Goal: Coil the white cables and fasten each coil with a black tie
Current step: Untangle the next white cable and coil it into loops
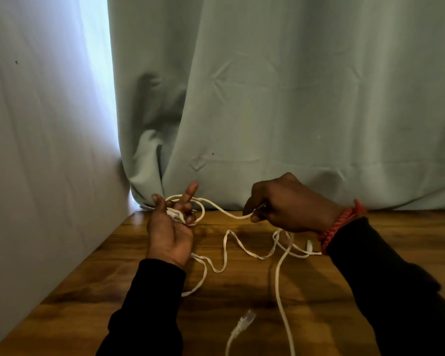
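coiling step: left hand point(168, 227) fingers curled on a small coil point(176, 216), right hand point(288, 204) pinching the cable point(277, 278) near the table point(75, 304) far edge; next, lay another loop on.

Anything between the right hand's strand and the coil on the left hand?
Nothing visible. The strand runs clear from right hand to the coil on the left hand; slack lies on the table below.

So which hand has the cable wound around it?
The left hand: white cable loops circle its fingers. The right hand only pinches one strand.
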